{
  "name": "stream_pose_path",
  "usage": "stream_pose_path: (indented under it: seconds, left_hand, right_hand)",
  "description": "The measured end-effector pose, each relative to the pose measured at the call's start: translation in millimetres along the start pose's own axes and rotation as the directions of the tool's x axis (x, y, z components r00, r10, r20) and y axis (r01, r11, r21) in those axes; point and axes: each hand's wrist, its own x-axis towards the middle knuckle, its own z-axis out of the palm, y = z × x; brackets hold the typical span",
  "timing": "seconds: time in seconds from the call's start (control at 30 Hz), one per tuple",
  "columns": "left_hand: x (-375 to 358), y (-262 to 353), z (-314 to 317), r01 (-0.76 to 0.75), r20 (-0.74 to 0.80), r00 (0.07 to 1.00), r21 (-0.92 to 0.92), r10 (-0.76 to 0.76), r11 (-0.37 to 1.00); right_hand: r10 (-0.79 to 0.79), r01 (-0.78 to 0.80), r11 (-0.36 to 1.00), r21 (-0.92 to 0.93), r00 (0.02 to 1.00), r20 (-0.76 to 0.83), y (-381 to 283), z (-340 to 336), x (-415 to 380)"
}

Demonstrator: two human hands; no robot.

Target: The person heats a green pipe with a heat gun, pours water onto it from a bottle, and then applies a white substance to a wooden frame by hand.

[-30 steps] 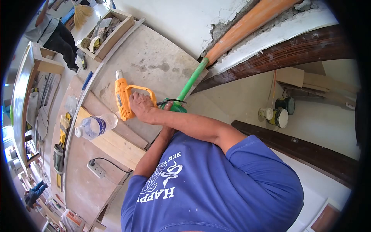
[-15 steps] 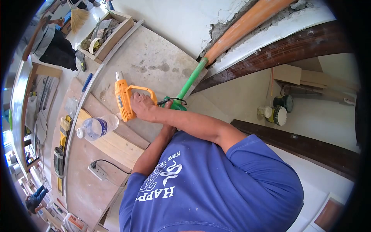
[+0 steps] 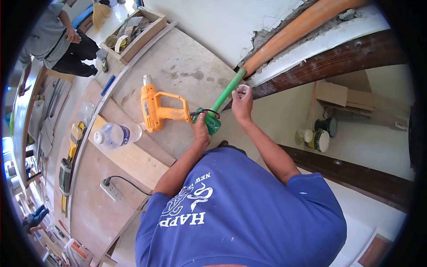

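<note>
My left hand is closed around a green electrical box, which hides part of the fingers. From the box a green corrugated conduit runs up to the large orange pipe in the wall. To the right of the conduit, my right hand is raised with curled fingers; the fingertips look whitish, and I cannot tell what they pinch. An orange heat gun lies on the worktop left of the box, its metal nozzle pointing away from me. Its black cord loops over the box.
A plastic water bottle lies on a wooden board. A power strip sits nearer me. At the back stands a wooden tray of scraps. Another person stands beyond the worktop. Paint cans are at right.
My right hand has left the heat gun and risen to the right, beside the conduit. The left hand and green box show more fully. The other person has come further into view.
</note>
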Motion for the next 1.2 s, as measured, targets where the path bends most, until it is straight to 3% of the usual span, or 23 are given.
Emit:
stream_pose_path:
  seconds: [0.07, 0.17, 0.33, 0.43, 0.63, 0.73, 0.93, 1.2]
  left_hand:
    - [6, -6, -9, 0.01, 0.038, 0.999, 0.004, -0.011, 1.0]
    - [0, 1, -6, 0.021, 0.023, 1.0, 0.007, -0.021, 1.0]
    - [-3, 2, -4, 0.04, 0.019, 0.999, -0.032, -0.039, 0.999]
    - [5, -1, -16, 0.051, 0.078, 0.995, 0.077, -0.057, 0.996]
    - [4, -6, -28, 0.092, 0.166, 0.982, -0.009, -0.089, 0.996]
    - [-10, -1, -17, 0.109, 0.069, 0.992, 0.011, -0.11, 0.994]
    - [-15, -3, -11, 0.127, 0.018, 0.992, 0.04, -0.128, 0.991]
    - [-11, -8, 0, 0.103, 0.028, 0.994, -0.007, -0.103, 0.995]
  right_hand:
    - [0.182, -0.184, 0.983, 0.008, 0.977, 0.112, 37, 9, 16]
    - [0.357, -0.392, 0.911, 0.126, 0.905, 0.233, 21, 15, 14]
    - [0.356, -0.411, 0.904, 0.118, 0.876, 0.325, 16, 11, 9]
    - [0.346, -0.427, 0.89, 0.157, 0.86, 0.376, 16, 14, 11]
    - [0.304, -0.337, 0.938, 0.075, 0.909, 0.285, 25, 16, 4]
    - [0.35, -0.389, 0.916, 0.095, 0.893, 0.282, 11, 9, -2]
    - [0.359, -0.419, 0.895, 0.156, 0.882, 0.306, 13, 6, -3]
    - [0.344, -0.423, 0.887, 0.185, 0.873, 0.345, 14, 1, 9]
